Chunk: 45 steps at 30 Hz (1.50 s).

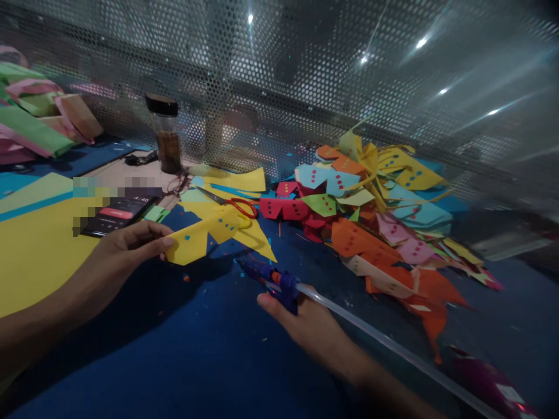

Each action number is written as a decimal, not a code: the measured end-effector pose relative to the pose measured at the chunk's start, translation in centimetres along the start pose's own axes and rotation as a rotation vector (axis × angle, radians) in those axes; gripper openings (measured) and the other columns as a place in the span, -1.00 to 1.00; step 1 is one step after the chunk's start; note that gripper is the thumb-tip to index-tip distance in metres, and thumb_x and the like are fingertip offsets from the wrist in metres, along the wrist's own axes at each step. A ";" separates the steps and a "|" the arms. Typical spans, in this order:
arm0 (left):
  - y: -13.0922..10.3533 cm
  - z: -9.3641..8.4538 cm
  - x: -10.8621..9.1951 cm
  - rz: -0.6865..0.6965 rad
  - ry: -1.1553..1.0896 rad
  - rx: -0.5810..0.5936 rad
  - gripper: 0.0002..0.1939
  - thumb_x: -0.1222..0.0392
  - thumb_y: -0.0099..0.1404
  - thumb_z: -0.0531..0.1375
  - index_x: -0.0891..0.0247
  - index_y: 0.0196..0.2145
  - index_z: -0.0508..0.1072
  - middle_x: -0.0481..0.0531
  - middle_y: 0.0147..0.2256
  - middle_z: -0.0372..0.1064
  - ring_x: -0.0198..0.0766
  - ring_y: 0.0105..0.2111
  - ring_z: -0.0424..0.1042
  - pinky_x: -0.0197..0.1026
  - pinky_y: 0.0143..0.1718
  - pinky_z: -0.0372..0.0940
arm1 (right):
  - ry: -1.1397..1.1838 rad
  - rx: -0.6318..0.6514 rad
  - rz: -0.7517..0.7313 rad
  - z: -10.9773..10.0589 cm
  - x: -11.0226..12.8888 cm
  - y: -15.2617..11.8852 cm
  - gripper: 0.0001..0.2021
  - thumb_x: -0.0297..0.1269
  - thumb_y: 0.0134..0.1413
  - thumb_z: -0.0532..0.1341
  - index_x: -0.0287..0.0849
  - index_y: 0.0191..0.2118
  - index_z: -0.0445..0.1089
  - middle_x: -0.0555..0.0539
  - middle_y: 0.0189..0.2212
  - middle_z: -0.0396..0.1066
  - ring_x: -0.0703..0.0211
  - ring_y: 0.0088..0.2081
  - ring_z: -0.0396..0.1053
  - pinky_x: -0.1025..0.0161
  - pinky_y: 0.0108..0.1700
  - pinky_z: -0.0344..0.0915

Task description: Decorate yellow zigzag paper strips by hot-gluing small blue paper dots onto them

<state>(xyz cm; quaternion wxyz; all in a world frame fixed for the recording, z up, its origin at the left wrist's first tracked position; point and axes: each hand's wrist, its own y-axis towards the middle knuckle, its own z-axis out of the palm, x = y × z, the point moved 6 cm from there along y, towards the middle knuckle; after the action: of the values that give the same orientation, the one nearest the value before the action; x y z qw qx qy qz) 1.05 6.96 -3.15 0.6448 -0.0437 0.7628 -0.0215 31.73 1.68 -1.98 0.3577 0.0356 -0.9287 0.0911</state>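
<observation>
The left hand (pixel 131 244) is pinching, thumb against fingers, the left end of a yellow paper cutout with small blue squares (pixel 187 245), which is sitting left of centre over the blue table (pixel 174 361). The right hand (pixel 305 326) is gripping a dark-blue plastic glue gun (pixel 286 288), whose clear glue stick (pixel 375 334) is trailing near-right. The paper is probably behaving as light, springy and easily creased, its edge suiting a gentle pinch; the stiffer, heavier gun is likely handling best by its grip, away from the nozzle.
</observation>
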 end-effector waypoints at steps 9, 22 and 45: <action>-0.3 1.2 -0.3 -0.008 0.037 0.030 -0.74 -0.10 0.16 0.41 0.11 -0.36 0.57 -0.15 -0.44 0.47 -0.30 -0.38 0.39 -0.33 -0.36 0.23 | 0.187 -0.040 -0.025 0.3 0.2 -1.6 -0.54 0.27 0.06 0.30 -0.08 -0.27 0.52 -0.09 -0.36 0.50 0.04 -0.33 0.50 0.15 -0.32 0.48; -1.7 2.7 -1.8 0.029 0.061 0.095 -0.75 -0.11 0.08 0.40 0.10 -0.42 0.58 -0.10 -0.50 0.53 -0.24 -0.45 0.48 -0.29 -0.39 0.33 | 0.069 -0.050 -0.320 0.7 4.3 -2.2 -0.55 0.19 0.27 0.20 -0.10 -0.43 0.39 0.01 -0.47 0.38 0.19 -0.42 0.35 0.26 -0.30 0.34; -1.8 2.6 -1.0 0.034 0.059 0.152 -0.76 -0.11 0.17 0.39 0.08 -0.39 0.57 -0.11 -0.47 0.50 -0.25 -0.42 0.47 -0.29 -0.35 0.32 | 0.038 -0.007 -0.431 1.1 4.9 -1.6 -0.50 0.20 0.34 0.13 -0.12 -0.45 0.28 0.04 -0.48 0.30 0.25 -0.45 0.27 0.28 -0.33 0.24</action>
<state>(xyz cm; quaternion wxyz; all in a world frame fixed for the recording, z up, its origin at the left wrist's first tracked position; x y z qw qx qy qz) 3.84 5.32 -2.45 0.6239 0.0189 0.7782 -0.0695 27.59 -0.12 0.76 0.3865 0.2302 -0.8931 0.0098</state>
